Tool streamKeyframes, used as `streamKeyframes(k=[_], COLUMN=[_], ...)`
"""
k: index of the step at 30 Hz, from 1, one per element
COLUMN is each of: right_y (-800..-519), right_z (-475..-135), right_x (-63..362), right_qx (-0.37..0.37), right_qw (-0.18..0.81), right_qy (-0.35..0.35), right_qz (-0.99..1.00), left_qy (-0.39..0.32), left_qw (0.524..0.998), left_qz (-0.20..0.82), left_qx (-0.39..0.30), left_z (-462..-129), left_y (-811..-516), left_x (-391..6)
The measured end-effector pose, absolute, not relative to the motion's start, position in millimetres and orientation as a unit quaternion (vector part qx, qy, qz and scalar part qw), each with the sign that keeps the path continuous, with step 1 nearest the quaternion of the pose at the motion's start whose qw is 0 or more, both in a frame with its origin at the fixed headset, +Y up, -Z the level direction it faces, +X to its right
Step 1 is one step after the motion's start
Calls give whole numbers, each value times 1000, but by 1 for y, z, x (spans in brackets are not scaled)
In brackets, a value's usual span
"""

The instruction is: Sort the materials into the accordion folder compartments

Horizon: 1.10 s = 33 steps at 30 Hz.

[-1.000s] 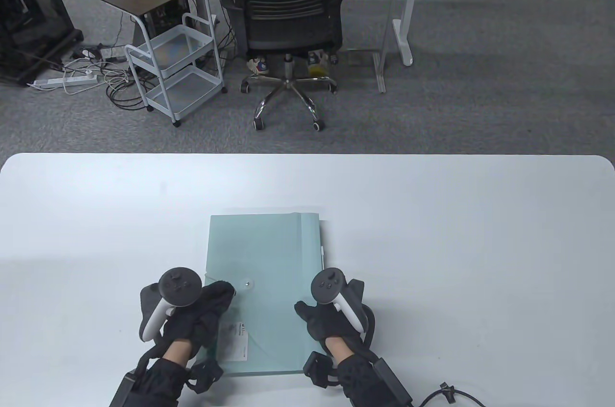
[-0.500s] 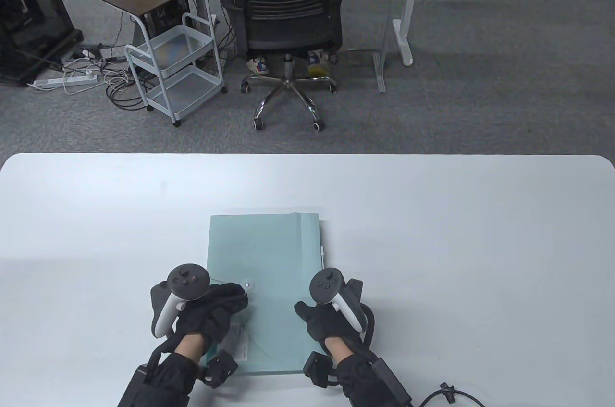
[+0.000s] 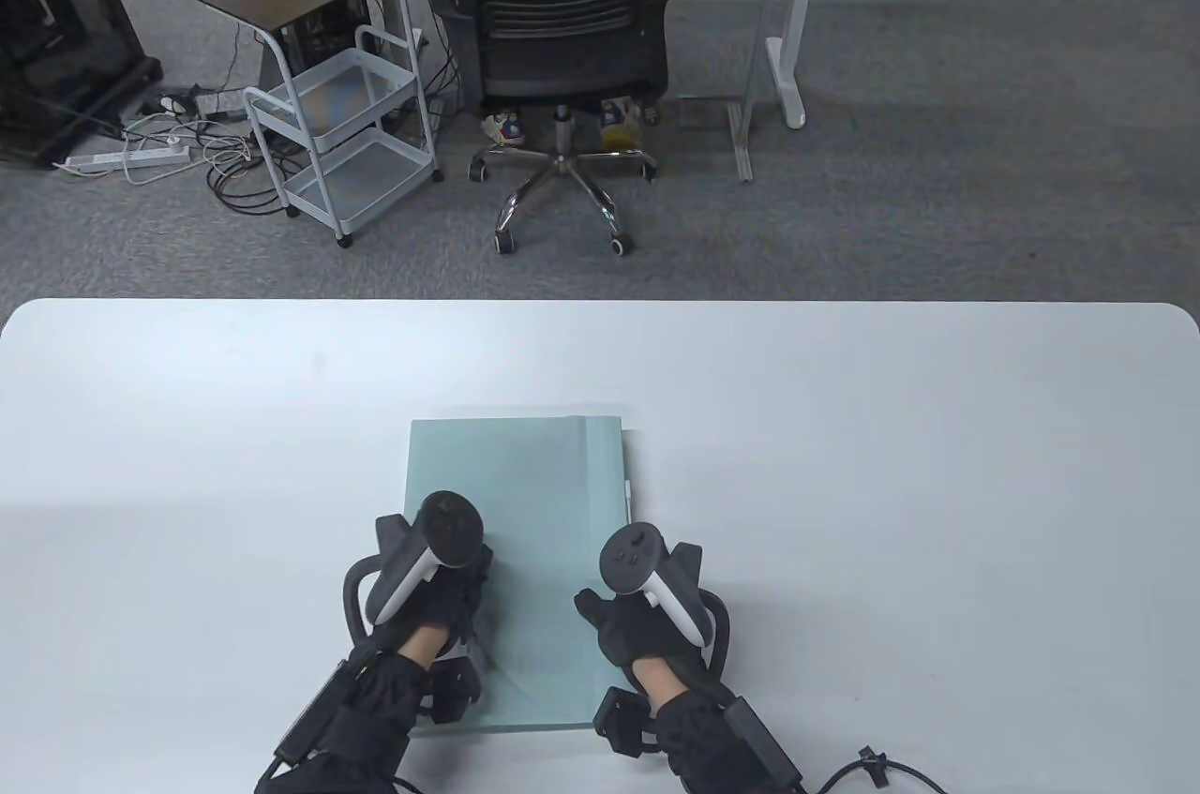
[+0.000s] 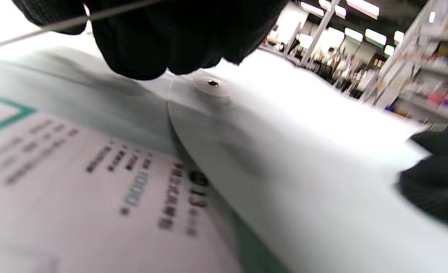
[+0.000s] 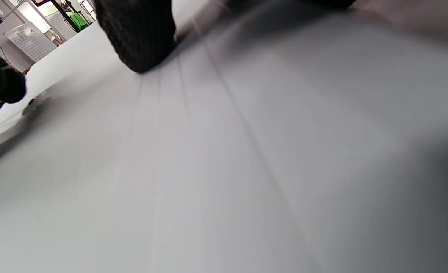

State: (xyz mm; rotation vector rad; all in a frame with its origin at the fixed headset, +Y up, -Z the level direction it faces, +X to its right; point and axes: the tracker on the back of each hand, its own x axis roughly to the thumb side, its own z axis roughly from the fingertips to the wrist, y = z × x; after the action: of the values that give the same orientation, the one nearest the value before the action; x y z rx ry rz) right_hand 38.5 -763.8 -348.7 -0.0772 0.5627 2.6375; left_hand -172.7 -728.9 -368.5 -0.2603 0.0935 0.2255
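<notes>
The pale green accordion folder (image 3: 525, 494) lay flat near the front edge of the white surface (image 3: 844, 419), closed, its flap snap (image 4: 212, 83) showing in the left wrist view. A white label (image 4: 76, 189) on its cover carried a green border and dark printed rows, too blurred to read (only what looked like "13" stood out).

The left hand (image 3: 441, 606) rested on the folder's near left part, its fingers (image 4: 144, 45) bunched just beside the snap; whether they pinched anything, I could not tell. The right hand (image 3: 637, 635) pressed down on the folder's near right corner, its fingertips (image 5: 140, 38) on the ribbed cover, gripping nothing I could see.

Compared with 0.5 s earlier, the left hand had slid right and further onto the folder, covering the snap and label in the table view. The right hand and folder had stayed where they were.
</notes>
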Motion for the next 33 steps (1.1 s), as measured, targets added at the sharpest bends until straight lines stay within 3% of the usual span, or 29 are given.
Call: streamKeyframes(k=[5, 12, 24, 33], right_y=[-764, -764, -766, -766], right_z=[-348, -348, -346, -346], right_x=[38, 36, 30, 32], right_qx=[-26, -25, -22, -22], right_qw=[217, 207, 204, 212], right_qy=[202, 197, 186, 190], right_qz=[955, 958, 961, 958], left_qy=[45, 18, -91, -132], left_qw=[987, 985, 964, 959], left_qz=[2, -43, -85, -145], left_qx=[-152, -166, -236, -204], left_z=[-388, -399, -379, -353], left_y=[-732, -736, -740, -736], left_x=[-150, -127, -122, -136])
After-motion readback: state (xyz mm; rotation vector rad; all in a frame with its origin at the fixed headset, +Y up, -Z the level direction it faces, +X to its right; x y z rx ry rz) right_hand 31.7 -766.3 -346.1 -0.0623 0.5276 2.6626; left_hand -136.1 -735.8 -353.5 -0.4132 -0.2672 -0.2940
